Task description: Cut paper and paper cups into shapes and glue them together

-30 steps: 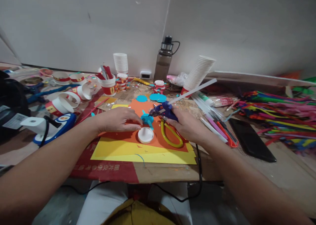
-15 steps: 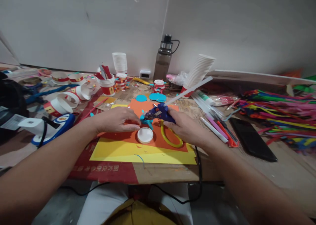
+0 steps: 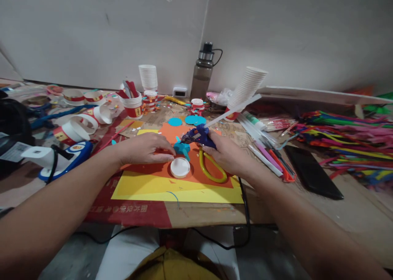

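Observation:
In the head view my right hand [image 3: 225,151] is closed round a dark blue hot glue gun [image 3: 199,136], a long whitish glue stick [image 3: 235,110] sticking out of its back. The gun's nozzle is over a blue paper cutout [image 3: 183,149] with several points, lying on orange paper [image 3: 153,169]. My left hand [image 3: 150,148] has its curled fingertips pinched at the cutout's left edge; the exact contact is partly hidden. Just in front of the cutout sits a white round lid-like piece [image 3: 180,168]. Scissors with yellow handles [image 3: 213,173] lie below my right hand.
Yellow sheets [image 3: 144,190] lie under the orange paper. Blue paper discs [image 3: 192,119], a water bottle [image 3: 202,75] and stacked paper cups [image 3: 247,89] stand behind. Cut cups [image 3: 72,132] are left; a phone [image 3: 313,171] and pipe cleaners [image 3: 344,141] are right. A black cord [image 3: 247,206] crosses the table edge.
The glue gun's nozzle has shifted slightly right and up, uncovering more of the blue cutout. My left hand has stayed nearly in place.

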The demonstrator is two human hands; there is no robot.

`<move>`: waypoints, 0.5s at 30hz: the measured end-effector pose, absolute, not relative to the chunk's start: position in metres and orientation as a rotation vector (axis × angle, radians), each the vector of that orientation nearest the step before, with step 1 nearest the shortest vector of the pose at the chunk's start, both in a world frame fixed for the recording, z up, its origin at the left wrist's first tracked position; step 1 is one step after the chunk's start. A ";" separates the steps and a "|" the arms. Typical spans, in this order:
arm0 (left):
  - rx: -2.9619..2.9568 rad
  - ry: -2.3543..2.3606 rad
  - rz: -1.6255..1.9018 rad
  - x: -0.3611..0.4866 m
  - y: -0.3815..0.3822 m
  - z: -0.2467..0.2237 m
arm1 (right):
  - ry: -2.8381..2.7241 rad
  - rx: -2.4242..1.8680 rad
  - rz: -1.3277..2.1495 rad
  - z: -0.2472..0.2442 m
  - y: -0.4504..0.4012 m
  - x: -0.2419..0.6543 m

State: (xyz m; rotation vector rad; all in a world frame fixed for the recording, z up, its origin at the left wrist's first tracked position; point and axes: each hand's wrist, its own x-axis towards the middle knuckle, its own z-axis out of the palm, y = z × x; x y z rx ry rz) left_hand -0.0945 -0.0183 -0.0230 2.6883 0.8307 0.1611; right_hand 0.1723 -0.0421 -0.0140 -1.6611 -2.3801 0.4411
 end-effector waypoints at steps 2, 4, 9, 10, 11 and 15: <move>2.667 0.839 0.150 -0.094 -0.019 -0.022 | -2.380 -1.678 0.413 -0.012 -0.043 0.176; 2.651 0.844 0.153 -0.095 -0.019 -0.022 | -2.385 -1.694 0.395 -0.007 -0.047 0.179; 2.638 0.844 0.176 -0.095 -0.019 -0.023 | -2.403 -1.745 0.396 0.006 -0.057 0.186; 2.639 0.841 0.179 -0.096 -0.019 -0.023 | -2.404 -1.754 0.394 0.007 -0.058 0.188; 2.641 0.838 0.178 -0.095 -0.019 -0.023 | -2.406 -1.760 0.395 0.008 -0.058 0.189; 2.647 0.826 0.169 -0.095 -0.019 -0.022 | -2.398 -1.723 0.423 0.004 -0.056 0.189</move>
